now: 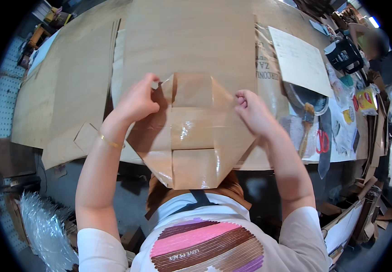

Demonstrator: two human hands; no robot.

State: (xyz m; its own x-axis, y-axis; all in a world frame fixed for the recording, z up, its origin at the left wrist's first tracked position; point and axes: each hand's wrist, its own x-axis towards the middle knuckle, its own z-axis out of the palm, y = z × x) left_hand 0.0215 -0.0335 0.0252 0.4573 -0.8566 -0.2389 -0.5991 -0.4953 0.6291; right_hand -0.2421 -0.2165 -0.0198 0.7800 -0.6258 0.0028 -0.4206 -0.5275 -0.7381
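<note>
A brown paper bag [193, 128] with a glossy, taped-looking surface lies in front of me, its end spread into a many-sided shape with folded flaps. Its near edge hangs past the table's front, over my lap. At the bag's upper left, my left hand [139, 102] has bent fingers at the edge and the thumb over the paper. On the opposite side, my right hand [252, 110] is closed, with fingertips pinched at the upper right edge. What lies under the fingers is hidden. Beneath and beyond the bag stretches a large brown paper sheet [189, 36].
Brown sheets [80, 86] lie leftward on the table. To the right are a white board [300, 59], a grey basin [311, 100], a brush [307, 129], red-handled scissors [323, 141] and a black container [344, 55]. A person [370, 41] is at the far right.
</note>
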